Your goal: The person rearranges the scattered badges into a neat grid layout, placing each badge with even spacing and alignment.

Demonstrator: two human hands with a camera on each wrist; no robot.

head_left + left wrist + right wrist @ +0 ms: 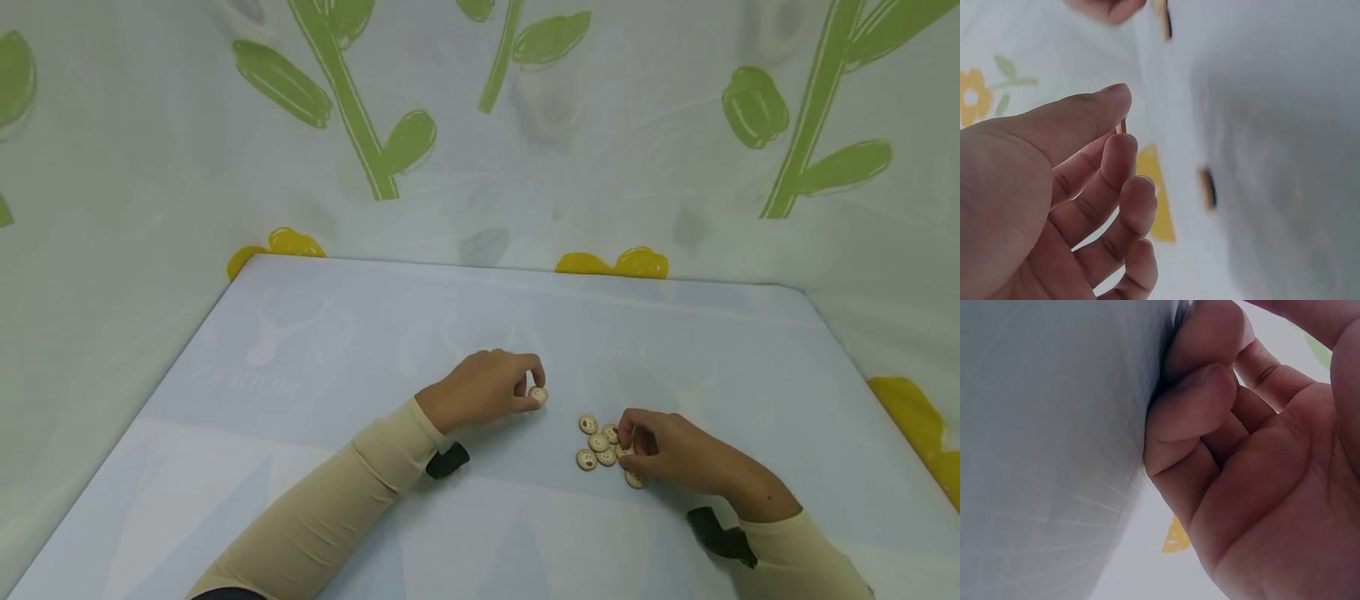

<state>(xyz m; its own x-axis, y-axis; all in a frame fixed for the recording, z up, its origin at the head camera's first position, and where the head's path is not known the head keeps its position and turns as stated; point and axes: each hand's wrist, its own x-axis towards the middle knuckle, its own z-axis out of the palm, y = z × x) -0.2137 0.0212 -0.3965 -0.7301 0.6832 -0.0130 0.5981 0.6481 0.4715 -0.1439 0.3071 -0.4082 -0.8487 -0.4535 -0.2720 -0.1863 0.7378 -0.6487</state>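
Observation:
Thumb and index finger of my left hand (pixel 480 385) pinch a small round wooden disc (pixel 537 395) with a simple face drawn on it. Seen edge-on in the left wrist view, a thin disc (pixel 1121 126) sits between the fingertips, the other fingers loosely curled. My right hand (pixel 678 450) is at the right side of a loose group of similar face discs (pixel 598 442), its thumb and index finger around one disc (pixel 623 451). Another disc (pixel 635 480) lies partly under that hand. In the right wrist view the curled fingers (pixel 1191 406) hide the held disc.
The discs lie on a pale table (pixel 300 500) with faint printed shapes. Behind it hangs a light curtain (pixel 637 167) with green leaf patterns. Dark straps (pixel 448 461) sit at both wrists. A single disc (pixel 1207 189) stands out near the table surface in the left wrist view.

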